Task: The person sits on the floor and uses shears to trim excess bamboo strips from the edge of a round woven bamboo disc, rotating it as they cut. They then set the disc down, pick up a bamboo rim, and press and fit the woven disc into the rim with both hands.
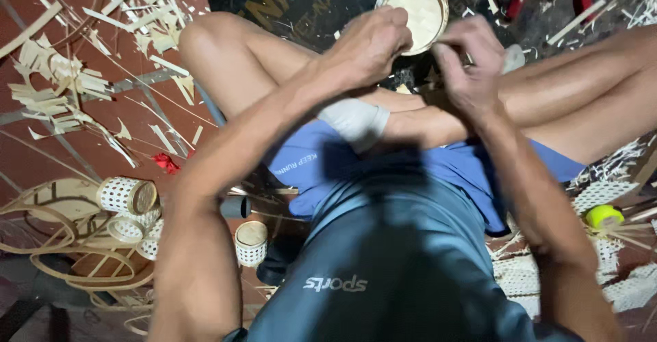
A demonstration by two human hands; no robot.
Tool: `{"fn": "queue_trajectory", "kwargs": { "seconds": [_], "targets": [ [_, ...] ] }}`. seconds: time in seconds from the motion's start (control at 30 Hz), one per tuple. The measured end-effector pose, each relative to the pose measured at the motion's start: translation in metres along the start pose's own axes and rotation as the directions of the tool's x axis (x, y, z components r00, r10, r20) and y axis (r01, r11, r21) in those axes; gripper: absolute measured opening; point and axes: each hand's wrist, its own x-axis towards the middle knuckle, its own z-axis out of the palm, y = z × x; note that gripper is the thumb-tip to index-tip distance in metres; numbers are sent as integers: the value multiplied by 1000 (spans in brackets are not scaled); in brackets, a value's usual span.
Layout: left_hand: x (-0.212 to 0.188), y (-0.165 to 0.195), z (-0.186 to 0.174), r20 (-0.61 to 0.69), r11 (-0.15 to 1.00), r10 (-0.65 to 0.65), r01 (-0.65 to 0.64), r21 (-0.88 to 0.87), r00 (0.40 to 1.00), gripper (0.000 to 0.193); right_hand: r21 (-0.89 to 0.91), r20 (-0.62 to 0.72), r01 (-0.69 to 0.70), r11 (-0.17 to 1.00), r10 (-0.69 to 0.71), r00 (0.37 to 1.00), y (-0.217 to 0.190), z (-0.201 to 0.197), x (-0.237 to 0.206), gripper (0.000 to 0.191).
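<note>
A dark reddish floor (pixel 41 157) is filling the left of the frame, and pale bamboo offcuts (pixel 55 89) are lying scattered over it in the upper left; the top centre is showing a darker mat (pixel 287 6) under the person's bare crossed legs. In the upper middle, the left hand (pixel 369 44) is curling tightly around the rim of a small round woven bamboo lid (pixel 417 10), and the right hand (pixel 465 61) is pinching narrowly at its right edge, though what the fingertips are gripping is too small to tell. At lower left, bent bamboo hoops (pixel 48 219) are lying beside several small woven cylinders (pixel 126 195), one more (pixel 251 243) standing nearer the knee. A yellow tape roll (pixel 604 215) is sitting at the right among woven mesh strips (pixel 602 191)
</note>
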Motion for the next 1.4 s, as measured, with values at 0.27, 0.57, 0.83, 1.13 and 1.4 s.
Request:
{"fn": "queue_trajectory", "kwargs": {
  "seconds": [0.27, 0.57, 0.83, 1.13, 1.4],
  "targets": [
    [-21, 32, 34, -262, 918, -398, 381, -114, 879, 35, 133, -114, -533, 835, 548, 829, -27, 53, -6, 21],
    [0, 45, 56, -141, 453, -677, 258, -853, 722, 64, -435, 60, 142, 889, -129, 990, -24, 27, 61, 12],
    [-15, -8, 0, -442, 948, -307, 312, -63, 843, 24, -186, 297, 189, 964, -129, 946, 8, 13, 62, 8],
    [-21, -2, 13, -361, 924, -377, 319, -213, 853, 19, -89, 150, 102, 991, -88, 985, 27, 11, 26, 12],
    [-17, -13, 8, -307, 967, -248, 217, -134, 919, 15, -166, 122, 260, 951, -242, 963, 13, 17, 30, 19]
  ]
}}
